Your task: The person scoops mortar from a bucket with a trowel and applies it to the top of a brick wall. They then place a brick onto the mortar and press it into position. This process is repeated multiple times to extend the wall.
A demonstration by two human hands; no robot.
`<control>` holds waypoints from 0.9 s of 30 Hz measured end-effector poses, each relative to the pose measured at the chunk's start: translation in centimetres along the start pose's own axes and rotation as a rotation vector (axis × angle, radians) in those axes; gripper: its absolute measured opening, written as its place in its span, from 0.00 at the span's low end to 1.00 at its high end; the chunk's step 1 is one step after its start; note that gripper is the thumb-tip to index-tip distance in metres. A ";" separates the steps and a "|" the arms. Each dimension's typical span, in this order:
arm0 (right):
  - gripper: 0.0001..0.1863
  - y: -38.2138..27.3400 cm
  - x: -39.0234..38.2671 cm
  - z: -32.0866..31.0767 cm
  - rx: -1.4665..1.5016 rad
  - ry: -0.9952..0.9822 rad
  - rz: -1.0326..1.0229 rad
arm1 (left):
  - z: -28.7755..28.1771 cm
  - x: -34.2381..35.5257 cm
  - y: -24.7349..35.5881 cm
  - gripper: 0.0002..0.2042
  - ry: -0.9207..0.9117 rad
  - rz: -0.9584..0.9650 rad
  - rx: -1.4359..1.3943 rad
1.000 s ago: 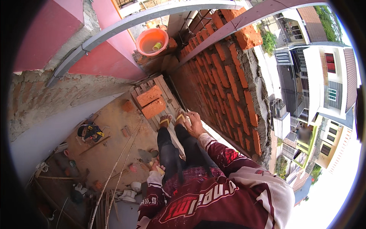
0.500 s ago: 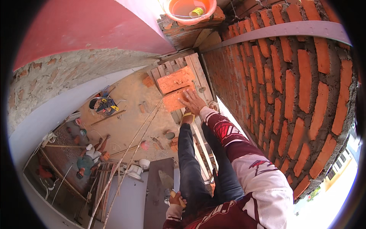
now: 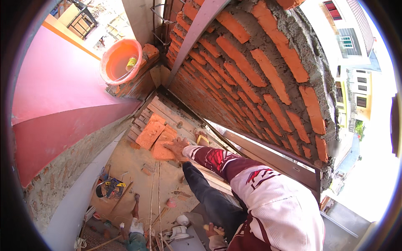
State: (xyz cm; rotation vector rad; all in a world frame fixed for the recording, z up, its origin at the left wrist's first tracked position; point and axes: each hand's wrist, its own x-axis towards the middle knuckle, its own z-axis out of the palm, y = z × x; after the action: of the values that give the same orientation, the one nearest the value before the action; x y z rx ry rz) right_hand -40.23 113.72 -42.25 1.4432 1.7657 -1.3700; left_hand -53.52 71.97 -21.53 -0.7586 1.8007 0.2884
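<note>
My right hand (image 3: pixel 179 148) lies on the nearer of two orange bricks, its fingers stretched over the top face. That brick (image 3: pixel 162 146) rests on wooden planks (image 3: pixel 169 109), right beside the other brick (image 3: pixel 150 131). Low in the picture, close to my body, my left hand (image 3: pixel 216 231) is closed round the pale handle of a trowel (image 3: pixel 206 227). The trowel's blade is hard to make out now against the dark surface; the earlier frame shows it plainly. My foot in a yellow-strapped sandal (image 3: pixel 202 138) stands on the planks just past my right hand.
A brick wall (image 3: pixel 255 73) with rough mortar rises on the right, a pale straight strip (image 3: pixel 190 37) across it. An orange bucket (image 3: pixel 103 67) stands on a ledge. Far below are ropes (image 3: pixel 151 196), a tool bucket (image 3: pixel 99 190) and another person (image 3: pixel 136 236).
My view has swung to the right, so the wall and buildings outside show more. My right hand stays on the nearer brick. The trowel's blade no longer shows clearly.
</note>
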 end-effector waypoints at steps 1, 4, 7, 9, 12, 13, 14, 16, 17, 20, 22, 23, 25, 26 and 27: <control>0.58 0.1 -3.3 -1.0 0.143 -0.010 0.036 | 0.8 -0.7 0.8 0.14 -0.012 0.032 -0.014; 0.57 3.3 -12.4 -1.6 0.573 0.186 -0.065 | -0.8 0.3 4.5 0.13 -0.064 0.099 0.071; 0.54 1.5 -28.0 -10.9 0.584 0.376 -0.190 | -0.2 0.9 7.2 0.13 -0.161 0.172 0.022; 0.52 1.2 -36.8 -16.0 0.501 0.497 -0.288 | 1.8 -1.3 8.4 0.12 -0.120 0.270 0.006; 0.53 2.7 -47.9 -21.1 0.359 0.747 -0.210 | 1.9 -1.0 12.2 0.11 -0.118 0.312 0.019; 0.52 3.5 -51.0 -22.1 0.288 0.853 -0.110 | 2.2 -1.6 13.8 0.12 -0.032 0.398 0.076; 0.51 3.5 -53.4 -23.8 0.265 0.927 -0.079 | 2.1 -0.6 14.0 0.12 -0.109 0.381 0.011; 0.51 5.9 -55.8 -25.7 0.165 1.096 0.043 | 1.6 -0.6 16.3 0.14 -0.177 0.370 -0.020; 0.49 7.3 -55.7 -26.6 0.143 1.136 0.097 | 1.5 -0.8 16.9 0.16 -0.176 0.375 -0.039; 0.48 10.4 -54.4 -28.8 0.109 1.213 0.194 | 0.2 1.0 19.0 0.17 -0.112 0.351 -0.044; 0.48 11.1 -53.0 -30.2 0.140 1.217 0.183 | -1.3 1.4 20.2 0.17 -0.186 0.305 -0.012; 0.48 11.4 -52.4 -30.5 0.148 1.212 0.183 | -1.9 1.2 20.2 0.16 -0.179 0.315 -0.023; 0.48 12.0 -51.3 -31.3 0.173 1.214 0.190 | -2.4 0.7 20.5 0.16 -0.162 0.346 -0.035; 0.47 11.7 -51.0 -31.5 0.170 1.217 0.189 | -2.7 0.5 20.3 0.15 -0.151 0.356 -0.048; 0.47 11.5 -50.8 -31.7 0.168 1.220 0.189 | -3.0 0.4 20.1 0.15 -0.142 0.364 -0.056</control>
State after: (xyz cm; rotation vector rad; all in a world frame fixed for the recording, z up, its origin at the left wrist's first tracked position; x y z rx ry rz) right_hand -5.89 119.10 7.82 2.7941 2.0313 -0.4764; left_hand -68.40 85.60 -24.15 -0.4319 1.7937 0.6187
